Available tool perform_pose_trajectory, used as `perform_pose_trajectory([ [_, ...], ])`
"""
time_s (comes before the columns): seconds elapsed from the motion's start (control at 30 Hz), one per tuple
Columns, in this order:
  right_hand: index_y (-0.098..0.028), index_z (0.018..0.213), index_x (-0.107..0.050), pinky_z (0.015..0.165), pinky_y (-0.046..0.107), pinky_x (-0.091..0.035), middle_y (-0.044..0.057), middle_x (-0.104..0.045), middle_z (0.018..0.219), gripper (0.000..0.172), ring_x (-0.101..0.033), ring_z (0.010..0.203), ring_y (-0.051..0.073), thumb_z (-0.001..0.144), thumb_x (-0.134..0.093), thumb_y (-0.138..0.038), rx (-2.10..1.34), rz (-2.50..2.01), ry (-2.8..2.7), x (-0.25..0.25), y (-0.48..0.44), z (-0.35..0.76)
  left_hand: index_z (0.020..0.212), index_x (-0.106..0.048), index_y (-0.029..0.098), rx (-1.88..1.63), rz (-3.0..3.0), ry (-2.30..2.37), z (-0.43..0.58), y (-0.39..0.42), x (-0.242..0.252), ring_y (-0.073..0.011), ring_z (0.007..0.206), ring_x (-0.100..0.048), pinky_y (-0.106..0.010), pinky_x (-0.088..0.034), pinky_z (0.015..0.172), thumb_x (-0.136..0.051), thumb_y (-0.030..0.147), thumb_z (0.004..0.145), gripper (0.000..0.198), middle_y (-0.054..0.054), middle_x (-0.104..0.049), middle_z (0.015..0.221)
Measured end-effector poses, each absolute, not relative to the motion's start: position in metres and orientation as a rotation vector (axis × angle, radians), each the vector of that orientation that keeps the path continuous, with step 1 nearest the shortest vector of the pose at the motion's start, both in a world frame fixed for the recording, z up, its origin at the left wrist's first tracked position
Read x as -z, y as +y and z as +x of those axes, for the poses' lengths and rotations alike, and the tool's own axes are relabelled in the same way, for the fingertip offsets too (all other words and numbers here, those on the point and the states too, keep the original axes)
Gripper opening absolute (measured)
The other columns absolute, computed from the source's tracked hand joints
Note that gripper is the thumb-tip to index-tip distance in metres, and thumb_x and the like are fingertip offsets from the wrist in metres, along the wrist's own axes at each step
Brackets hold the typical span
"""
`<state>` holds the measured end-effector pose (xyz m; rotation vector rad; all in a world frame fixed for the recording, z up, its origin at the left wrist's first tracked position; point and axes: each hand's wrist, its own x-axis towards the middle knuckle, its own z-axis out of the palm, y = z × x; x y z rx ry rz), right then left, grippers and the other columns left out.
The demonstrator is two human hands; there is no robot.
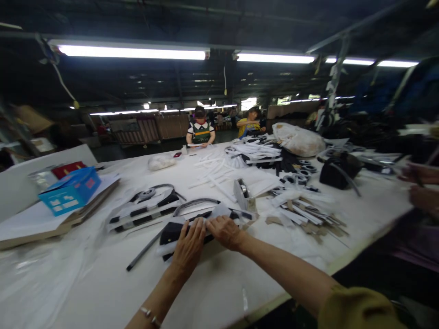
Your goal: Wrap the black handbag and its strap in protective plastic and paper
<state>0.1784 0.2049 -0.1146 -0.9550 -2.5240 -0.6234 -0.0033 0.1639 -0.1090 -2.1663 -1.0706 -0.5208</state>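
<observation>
Both of my hands rest on a black flat piece with white strips (171,233) lying on the white table (219,292). My left hand (188,248) lies flat on it, fingers stretched forward. Beside it, my right hand (224,230) presses down on the same piece with its fingers curled at the piece's upper edge. A thin dark rod (144,251) runs out from the piece toward the lower left. A stack of similar black and white pieces (144,211) sits just behind on the left.
A blue box (70,191) sits on cardboard sheets at left. A tape dispenser (243,193), white strips and tape rolls (302,173) cover the middle and right. Two people work at the far end. Another person's hands (421,187) show at the right edge.
</observation>
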Motion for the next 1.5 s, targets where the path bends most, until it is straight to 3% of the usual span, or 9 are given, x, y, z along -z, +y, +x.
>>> perform_pose_trajectory([
  [0.3,-0.014,0.105,-0.054,0.064,0.037,-0.050,0.007,-0.067,0.087,0.015,-0.062,0.074,0.023,0.097,-0.042,-0.017,0.556,-1.033,-2.435,0.129,0.184,0.155,0.142,-0.044,0.015,0.616,-2.045,-0.968,-0.023,0.158,0.140,-0.0232,0.107,-0.065,-0.036,-0.047,0.092,-0.038,0.000,0.090,0.054,-0.014,-0.066,0.125],
  [0.47,-0.016,0.127,-0.051,0.112,0.048,-0.036,0.009,-0.063,0.129,0.032,-0.049,0.128,0.025,0.096,-0.048,-0.023,0.425,-0.753,-2.228,0.119,0.130,0.170,0.144,-0.040,0.017,0.665,-2.087,-0.917,-0.047,0.142,0.132,-0.0210,0.099,-0.068,-0.034,-0.047,0.089,-0.040,0.005,0.092,0.054,-0.008,-0.070,0.120],
  [0.57,-0.024,0.122,-0.053,0.120,0.043,-0.027,0.000,-0.068,0.122,0.029,-0.050,0.128,0.018,0.092,-0.053,-0.024,0.313,-0.579,-2.192,0.109,0.090,0.212,0.147,-0.036,0.020,0.732,-2.038,-1.037,-0.066,0.136,0.122,-0.0220,0.089,-0.070,-0.035,-0.049,0.082,-0.042,0.014,0.094,0.054,-0.007,-0.072,0.114],
  [0.83,-0.022,0.100,-0.065,0.081,0.033,-0.055,0.004,-0.072,0.089,0.014,-0.066,0.085,0.018,0.095,-0.052,-0.018,0.030,-1.099,-1.952,0.122,0.104,0.324,0.135,-0.052,0.021,0.790,-1.801,-1.455,-0.085,0.132,0.115,-0.0265,0.080,-0.068,-0.036,-0.054,0.072,-0.051,0.026,0.095,0.040,-0.008,-0.073,0.099],
  [0.93,-0.021,0.105,-0.067,0.085,0.030,-0.054,0.005,-0.072,0.099,0.016,-0.066,0.095,0.018,0.090,-0.063,-0.026,-0.132,-1.155,-2.111,0.122,0.126,0.311,0.126,-0.059,0.017,0.794,-1.732,-1.482,-0.081,0.131,0.117,-0.0253,0.078,-0.068,-0.033,-0.054,0.070,-0.055,0.025,0.094,0.033,-0.009,-0.073,0.095],
  [1.1,-0.013,0.104,-0.069,0.092,0.045,-0.049,0.014,-0.070,0.103,0.053,-0.062,0.100,0.031,0.069,-0.080,-0.052,-0.258,-1.548,-2.333,0.117,0.146,0.258,0.123,-0.061,0.017,0.827,-1.697,-1.556,-0.079,0.130,0.119,-0.0232,0.077,-0.069,-0.031,-0.052,0.072,-0.055,0.030,0.095,0.032,-0.008,-0.074,0.093],
  [1.3,-0.012,0.074,-0.064,0.093,0.045,-0.046,0.014,-0.069,0.090,0.017,-0.064,0.098,0.028,0.086,-0.059,-0.023,-0.736,-1.534,-2.295,0.116,0.164,0.210,0.121,-0.063,0.014,0.938,-1.654,-1.735,-0.083,0.126,0.120,-0.0248,0.079,-0.069,-0.032,-0.051,0.070,-0.045,0.040,0.096,0.040,-0.010,-0.074,0.095],
  [1.4,-0.015,0.082,-0.056,0.065,0.033,-0.055,0.002,-0.063,0.070,0.019,-0.066,0.065,0.017,0.089,-0.054,-0.033,-1.260,-1.326,-2.121,0.099,0.154,0.188,0.120,-0.062,0.017,1.038,-1.609,-1.868,-0.089,0.124,0.125,-0.0252,0.084,-0.069,-0.032,-0.052,0.073,-0.046,0.043,0.095,0.040,-0.009,-0.074,0.099],
  [1.5,-0.018,0.080,-0.049,0.048,0.029,-0.052,-0.004,-0.057,0.060,0.036,-0.061,0.048,0.015,0.072,-0.073,-0.043,-2.038,-0.800,-1.570,0.079,0.144,0.175,0.122,-0.060,0.020,1.142,-1.546,-1.978,-0.095,0.121,0.127,-0.0251,0.086,-0.069,-0.032,-0.053,0.074,-0.050,0.044,0.092,0.040,-0.007,-0.073,0.101],
])
